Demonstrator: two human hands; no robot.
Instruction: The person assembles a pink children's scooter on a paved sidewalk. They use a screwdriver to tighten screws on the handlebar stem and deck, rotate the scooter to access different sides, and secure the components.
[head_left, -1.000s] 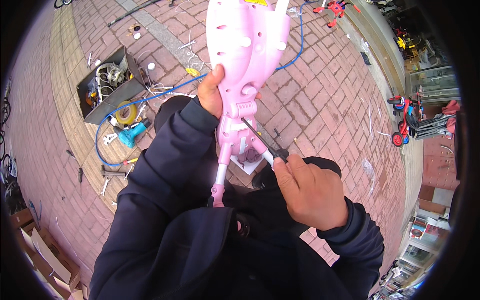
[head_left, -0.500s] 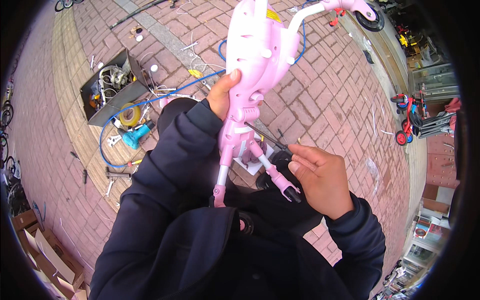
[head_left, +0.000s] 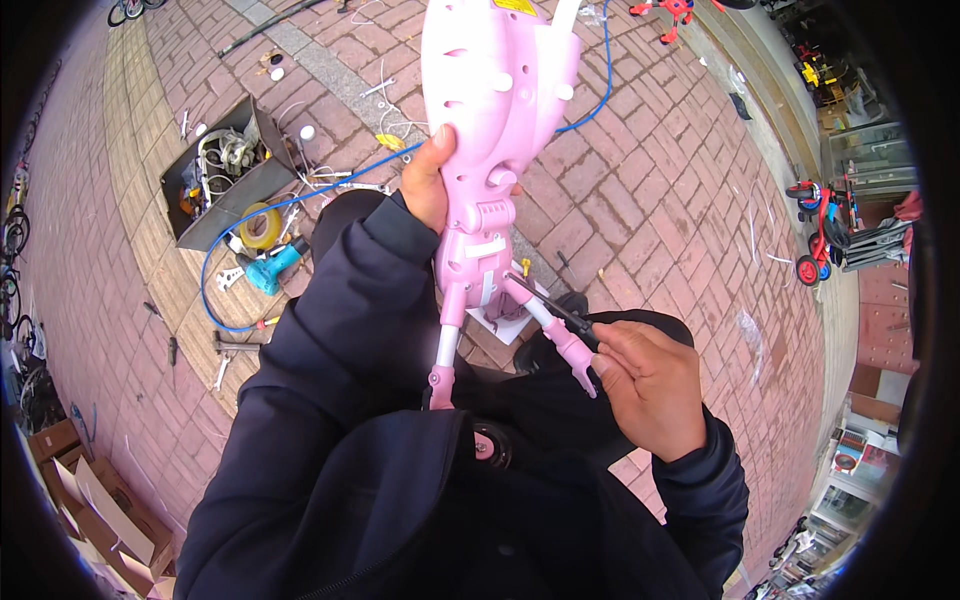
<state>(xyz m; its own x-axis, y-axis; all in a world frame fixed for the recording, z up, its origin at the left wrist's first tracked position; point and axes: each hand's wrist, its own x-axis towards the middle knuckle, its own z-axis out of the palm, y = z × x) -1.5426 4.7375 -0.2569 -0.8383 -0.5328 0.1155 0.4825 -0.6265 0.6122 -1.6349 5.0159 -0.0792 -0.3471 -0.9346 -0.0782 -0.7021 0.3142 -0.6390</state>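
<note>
A pink plastic ride-on toy frame (head_left: 500, 140) stretches up the middle of the view, with two leg tubes pointing toward my lap. My left hand (head_left: 430, 180) is closed around its left side, above the narrow joint; some of its fingers are hidden behind the body. In my right hand (head_left: 655, 385) is a thin dark screwdriver (head_left: 560, 312), pinched by thumb and fingers. Its tip reaches the top of the right leg tube, at the lower pink housing. Whether it sits in a screw is too small to tell. Part of a wheel (head_left: 490, 445) shows by my lap.
On the brick paving at left stand a metal toolbox (head_left: 190, 235) full of parts, a roll of yellow tape (head_left: 260, 228) and a teal power drill (head_left: 275, 268). A blue hose (head_left: 380, 162) curves past them. Cardboard boxes (head_left: 110, 510) lie lower left; a red tricycle (head_left: 820, 235) stands right.
The pink frame has shifted a little left and up with my left hand. The screwdriver tip has moved down from the middle of the housing to the right leg's top.
</note>
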